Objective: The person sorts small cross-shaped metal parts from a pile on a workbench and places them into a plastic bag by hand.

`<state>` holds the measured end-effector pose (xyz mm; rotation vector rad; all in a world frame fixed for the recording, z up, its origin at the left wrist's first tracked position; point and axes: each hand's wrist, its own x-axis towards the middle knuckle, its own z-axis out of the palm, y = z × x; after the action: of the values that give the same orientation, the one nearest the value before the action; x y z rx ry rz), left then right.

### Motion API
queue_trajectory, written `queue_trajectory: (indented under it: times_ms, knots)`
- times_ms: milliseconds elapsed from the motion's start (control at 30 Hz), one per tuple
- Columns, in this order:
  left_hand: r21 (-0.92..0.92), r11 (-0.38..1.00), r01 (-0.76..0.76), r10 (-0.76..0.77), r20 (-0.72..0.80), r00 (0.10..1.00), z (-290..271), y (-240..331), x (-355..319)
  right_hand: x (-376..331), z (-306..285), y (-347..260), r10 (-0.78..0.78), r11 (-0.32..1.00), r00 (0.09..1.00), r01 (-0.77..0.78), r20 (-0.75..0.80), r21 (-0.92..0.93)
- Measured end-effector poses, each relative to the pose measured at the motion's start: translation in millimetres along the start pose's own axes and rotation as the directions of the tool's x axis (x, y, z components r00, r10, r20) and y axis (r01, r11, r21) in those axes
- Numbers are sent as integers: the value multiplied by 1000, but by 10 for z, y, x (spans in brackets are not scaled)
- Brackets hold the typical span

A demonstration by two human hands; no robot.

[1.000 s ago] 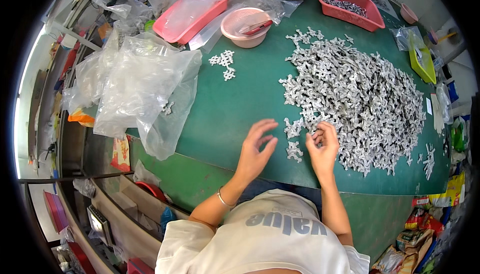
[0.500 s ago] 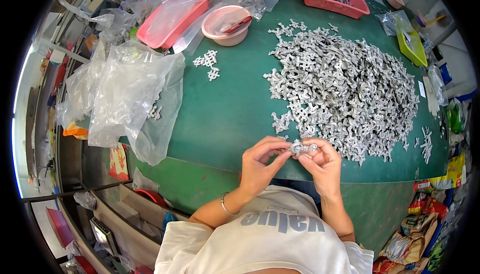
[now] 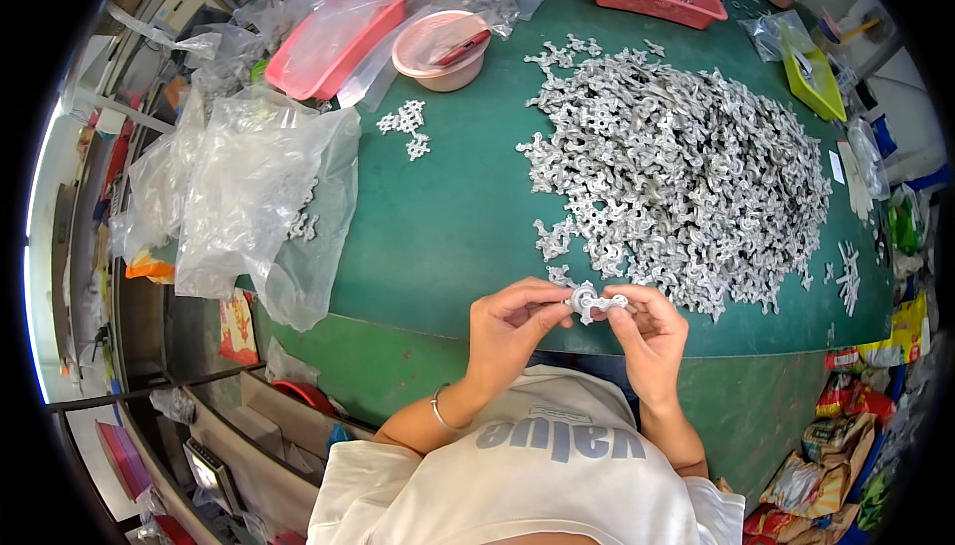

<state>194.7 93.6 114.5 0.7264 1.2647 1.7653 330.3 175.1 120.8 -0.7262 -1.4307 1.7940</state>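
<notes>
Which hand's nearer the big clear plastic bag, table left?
Left. The left hand is right of the plastic bag, apart from it; the right hand is farther right, beyond the silver metal part between them.

1 word in large blue-grey letters (image 3: 562,442) stands upside down across the white shirt (image 3: 468,500); print on the bags (image 3: 801,480) is too small to read.

Bright light glints off clear plastic (image 3: 249,177); fisheye distortion bends edges.

Metal piece (image 3: 586,303) partly behind right grip (image 3: 653,334)
</notes>
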Motion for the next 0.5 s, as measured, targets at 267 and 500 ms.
queue_trajectory:
  times_ms: [267,500]
  knots:
    - [-97,971,217,-223,-58,973,-278,-281,-74,6,31,368,131,987,990,-125,57,-106]
    - [-203,954,222,-262,-196,945,-467,-366,-121,59,155,527,159,985,984,-153,79,-75]
